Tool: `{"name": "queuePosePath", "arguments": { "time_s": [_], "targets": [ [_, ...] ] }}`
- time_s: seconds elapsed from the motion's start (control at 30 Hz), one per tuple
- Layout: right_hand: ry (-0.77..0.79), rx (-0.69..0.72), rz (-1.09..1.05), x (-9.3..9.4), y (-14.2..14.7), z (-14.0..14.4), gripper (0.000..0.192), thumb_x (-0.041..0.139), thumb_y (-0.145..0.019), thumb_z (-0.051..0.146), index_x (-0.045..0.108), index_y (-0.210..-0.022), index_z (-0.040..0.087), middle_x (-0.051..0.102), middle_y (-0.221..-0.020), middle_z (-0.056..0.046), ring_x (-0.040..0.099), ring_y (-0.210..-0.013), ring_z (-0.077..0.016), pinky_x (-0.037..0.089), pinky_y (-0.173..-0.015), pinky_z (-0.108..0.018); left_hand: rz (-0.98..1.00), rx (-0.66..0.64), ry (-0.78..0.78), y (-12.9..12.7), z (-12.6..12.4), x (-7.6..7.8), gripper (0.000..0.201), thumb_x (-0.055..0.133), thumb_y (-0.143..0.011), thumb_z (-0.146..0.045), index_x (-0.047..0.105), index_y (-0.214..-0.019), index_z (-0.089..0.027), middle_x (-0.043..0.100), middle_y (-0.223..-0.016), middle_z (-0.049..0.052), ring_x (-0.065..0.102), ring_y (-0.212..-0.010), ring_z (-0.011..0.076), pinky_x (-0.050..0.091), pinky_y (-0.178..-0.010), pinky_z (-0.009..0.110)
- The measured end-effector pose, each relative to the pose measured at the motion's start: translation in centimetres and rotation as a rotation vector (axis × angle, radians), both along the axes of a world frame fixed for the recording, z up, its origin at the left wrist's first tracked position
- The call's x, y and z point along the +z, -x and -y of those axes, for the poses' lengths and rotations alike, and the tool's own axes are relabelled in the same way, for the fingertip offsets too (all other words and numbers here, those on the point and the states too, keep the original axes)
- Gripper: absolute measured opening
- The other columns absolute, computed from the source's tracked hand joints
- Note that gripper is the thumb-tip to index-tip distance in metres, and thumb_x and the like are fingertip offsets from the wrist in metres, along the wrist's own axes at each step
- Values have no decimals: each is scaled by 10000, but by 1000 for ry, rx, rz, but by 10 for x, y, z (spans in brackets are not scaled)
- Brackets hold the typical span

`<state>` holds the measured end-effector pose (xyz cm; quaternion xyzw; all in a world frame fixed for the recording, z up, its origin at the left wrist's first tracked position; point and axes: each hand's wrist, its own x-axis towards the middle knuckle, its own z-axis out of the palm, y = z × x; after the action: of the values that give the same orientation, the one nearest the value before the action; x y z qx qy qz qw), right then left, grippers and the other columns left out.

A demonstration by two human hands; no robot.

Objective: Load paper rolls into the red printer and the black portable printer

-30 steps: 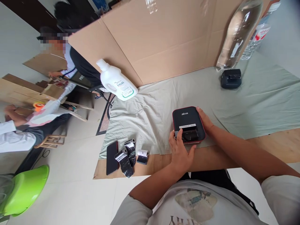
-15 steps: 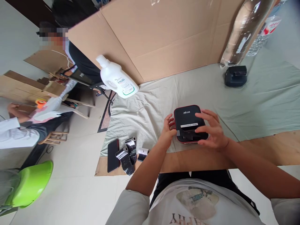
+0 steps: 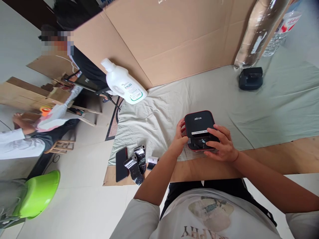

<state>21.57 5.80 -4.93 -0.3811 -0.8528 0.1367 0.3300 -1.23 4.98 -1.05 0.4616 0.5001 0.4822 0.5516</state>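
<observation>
A small black label printer with a red rim lies on the cloth near the table's front edge. It has a white strip label on top and a dark slot towards me. My left hand is closed around its left side, fingers along the edge and thumb by the front left corner. My right hand lies over the front right corner, its bent fingers on the top and slot and its thumb low at the front. That corner is hidden under the hand.
Left of the printer lie a phone, two black label rolls and a small white roll. A white detergent bottle, a black device and a cardboard panel stand farther back. Other people sit at the left.
My right hand has come down onto the printer's front right part, its fingers now bent closer over the slot. The left hand keeps its hold at the left side.
</observation>
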Motion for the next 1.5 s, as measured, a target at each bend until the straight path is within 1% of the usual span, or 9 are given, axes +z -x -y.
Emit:
{"name": "queuePosePath", "arguments": {
  "time_s": [0.23,0.33,0.43,0.63,0.73,0.87,1.03,1.3,1.5],
  "targets": [
    [-465,51,-294,-1,8,1,247,779,-736,385,622,-907,301,584,-1398,-17,502,-1322,-302,475,-1013,-513,89,-25,-10,-5,3,-2,960,627,-626,-172,243,-1492,-329,326,-1573,50,382,-1386,279,399,-1088,423],
    [-418,70,-321,5,9,1,257,750,-775,429,627,-958,297,583,-1397,-40,508,-1315,-320,466,-1028,-524,99,-12,2,-2,3,-2,1025,611,-594,-167,184,-1511,-335,334,-1568,61,417,-1352,269,402,-1078,435],
    [-306,72,-428,15,6,-8,350,601,-863,565,616,-1061,276,603,-1348,-98,514,-1297,-343,446,-1034,-565,20,-12,32,2,2,4,912,582,-576,-161,344,-1445,-297,425,-1512,67,482,-1284,267,437,-1038,439],
    [-56,-188,-635,5,5,-45,357,389,-972,509,608,-1029,233,654,-1131,-121,611,-1094,-276,480,-964,-507,-583,103,-151,-9,-14,35,387,537,-750,-140,642,-1116,-203,663,-1225,68,580,-1179,228,464,-1010,395],
    [74,-264,-584,-14,7,-54,416,370,-966,570,616,-967,235,671,-1006,-97,630,-990,-255,511,-887,-463,-915,-107,-214,-25,-30,48,326,502,-839,-120,683,-1095,-207,715,-1169,56,626,-1121,216,433,-1048,403],
    [197,-305,-541,-29,6,-56,449,347,-965,602,621,-976,246,680,-980,-86,634,-943,-248,520,-847,-445,-1374,-373,-150,-47,-48,58,351,564,-843,-148,691,-1168,-189,729,-1157,111,604,-1160,299,359,-1062,512],
    [244,-344,-547,-27,3,-58,447,337,-958,604,621,-935,259,694,-973,-96,651,-949,-259,525,-866,-464,-1579,-559,-68,-59,-58,60,279,636,-794,-181,735,-1053,-149,728,-1068,161,547,-1187,355,365,-1002,514],
    [326,-374,-515,-28,1,-61,449,322,-951,576,619,-902,242,702,-960,-102,662,-933,-252,531,-842,-449,-1219,-353,-209,-44,-54,48,369,656,-715,-146,694,-1077,-203,706,-1134,80,575,-1152,303,357,-1042,483],
    [359,-419,-507,-25,1,-61,489,346,-921,608,617,-892,203,698,-915,-107,647,-855,-232,516,-813,-422,-434,-161,-266,-1,-23,46,342,673,-725,-179,670,-1067,-188,700,-1126,50,626,-1068,215,434,-993,354]
  ]
}}
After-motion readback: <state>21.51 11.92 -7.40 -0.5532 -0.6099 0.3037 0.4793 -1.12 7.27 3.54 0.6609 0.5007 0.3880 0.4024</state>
